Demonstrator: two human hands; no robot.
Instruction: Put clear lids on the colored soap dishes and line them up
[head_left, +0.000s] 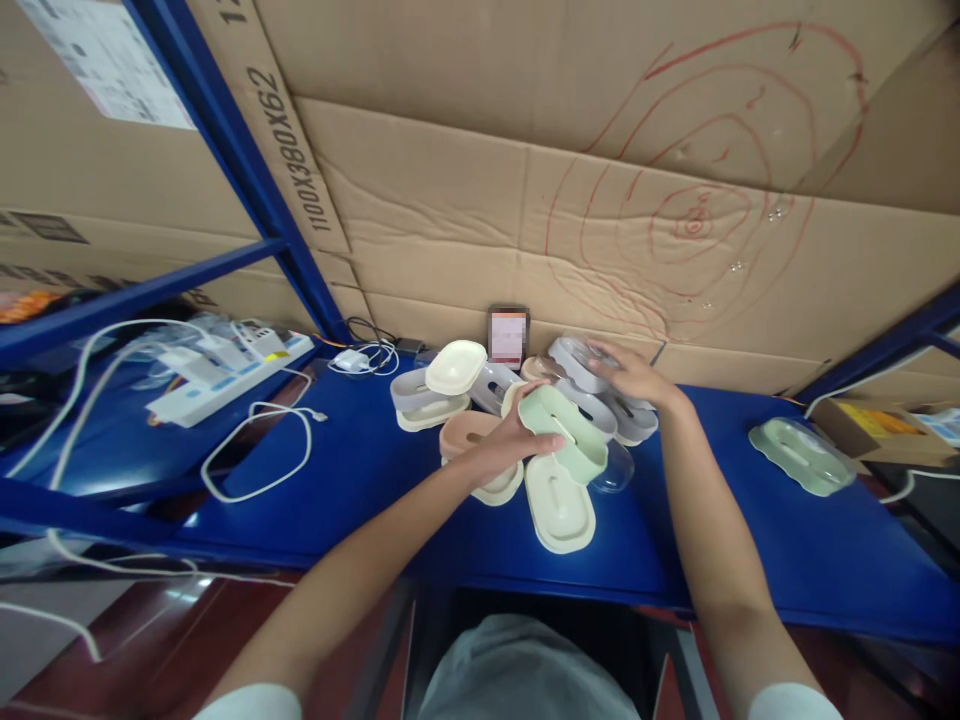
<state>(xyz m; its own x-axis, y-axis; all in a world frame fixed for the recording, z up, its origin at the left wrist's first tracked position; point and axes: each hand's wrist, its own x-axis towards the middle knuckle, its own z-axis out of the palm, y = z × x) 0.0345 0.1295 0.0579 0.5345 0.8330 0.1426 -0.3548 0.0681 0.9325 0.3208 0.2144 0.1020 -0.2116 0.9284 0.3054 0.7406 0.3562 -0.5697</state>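
Observation:
A heap of oval plastic soap boxes lies on the blue shelf (360, 480). My left hand (510, 445) grips a pale green soap box (566, 430), tilted above a pink one (469, 432) and a cream lid (559, 505). My right hand (630, 375) rests flat on a grey soap box (581, 362) at the back of the heap, fingers spread. Another grey box with a cream lid (454, 368) on top of it sits at the left of the heap.
A lone green soap box (799, 455) lies on the shelf to the right. A white power strip (225, 375) and white cables (259, 450) spread over the left. A phone (508, 337) leans on the cardboard wall (525, 200). Blue rack posts (247, 170) stand at left.

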